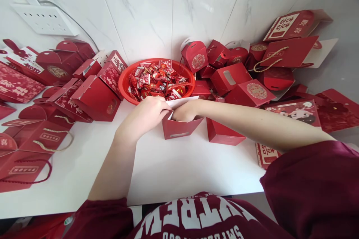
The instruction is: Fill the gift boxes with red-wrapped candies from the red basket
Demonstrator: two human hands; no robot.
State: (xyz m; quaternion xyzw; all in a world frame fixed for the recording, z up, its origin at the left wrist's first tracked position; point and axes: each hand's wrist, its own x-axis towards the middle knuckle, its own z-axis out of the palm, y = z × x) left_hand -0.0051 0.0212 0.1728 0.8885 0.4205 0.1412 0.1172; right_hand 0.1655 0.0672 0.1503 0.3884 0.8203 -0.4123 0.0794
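Observation:
In the middle of the white table stands an open red gift box (181, 130). My left hand (153, 110) pinches the box's upper left edge between thumb and fingers. From the right, my right hand (185, 112) reaches down into the box opening; its fingers are hidden inside, so what they hold, if anything, does not show. Just behind the box is a round red basin (122, 89) filled with wrapped candies (158, 82). Another red box (224, 132) lies close by on the right.
Red gift boxes (97, 97) crowd the left side, some with rope handles. More boxes (252, 93) are piled against the wall on the right. A white power strip (45, 18) with a cable is on the wall. The table's front edge (196, 198) runs by my body.

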